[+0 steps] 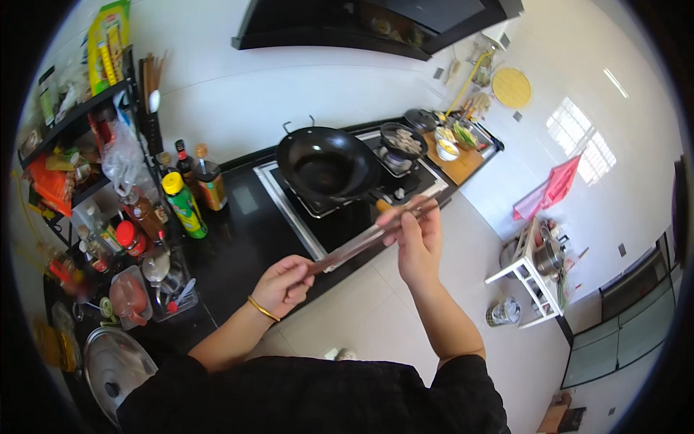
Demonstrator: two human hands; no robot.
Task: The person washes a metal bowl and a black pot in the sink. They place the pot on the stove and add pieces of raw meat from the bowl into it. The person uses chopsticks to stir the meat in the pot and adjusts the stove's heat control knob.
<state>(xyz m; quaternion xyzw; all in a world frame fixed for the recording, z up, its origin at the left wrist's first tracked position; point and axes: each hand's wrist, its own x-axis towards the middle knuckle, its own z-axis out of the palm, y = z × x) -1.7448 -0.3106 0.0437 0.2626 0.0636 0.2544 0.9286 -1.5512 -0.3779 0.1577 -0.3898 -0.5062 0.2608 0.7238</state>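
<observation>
Both my hands grip a pair of long brown chopsticks (354, 248), smeared a little by motion, held slanting in front of the stove. My left hand (284, 282), with a gold bangle at the wrist, is closed round the lower left end. Higher up, my right hand (418, 242) pinches the upper right part between thumb and fingers. Just beyond them a black wok (325, 165) sits on the left burner, its inside dark with a shine at the bottom. Its wooden handle (382, 206) points toward my right hand, which partly covers it.
A small black pan (403, 140) with pale pieces of food stands on the right burner. Beyond it a wooden board (457, 168) carries bowls and cut vegetables. Sauce bottles (185, 206) and a crowded rack (79, 116) line the left; a range hood (361, 29) hangs above.
</observation>
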